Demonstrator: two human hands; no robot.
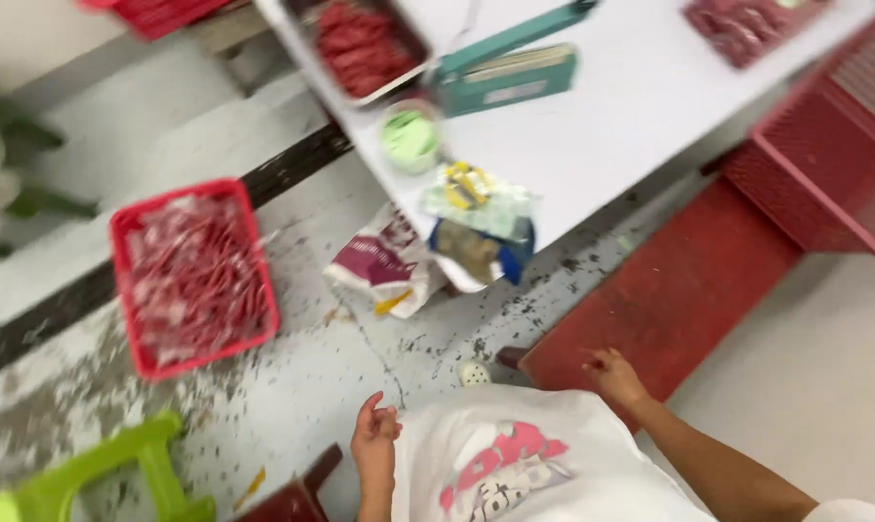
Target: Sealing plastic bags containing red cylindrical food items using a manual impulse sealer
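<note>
Head view, blurred. The left hand (373,435) sits at lower centre, fingers loosely curled, holding nothing; it hangs beside the white shirt (515,454) over the speckled floor (292,387). The right hand (613,375) is at centre right, fingers bent, resting on or just above the near corner of the red bench (669,290); whether it touches the bench I cannot tell, and it grips nothing.

The bench runs on a slant from that corner up toward the red crate (824,145) at upper right, so its long axis points away from the right hand, which is the nearer one.

A red basket (194,277) of red strips lies at middle left, well apart from the left hand and up-left of it. A white table (631,106) fills the top, bearing a tray (365,48), a green cup (410,135) and a teal sealer (505,68). Bags (389,261) lean below its edge. A green stool (99,474) shows at lower left.
</note>
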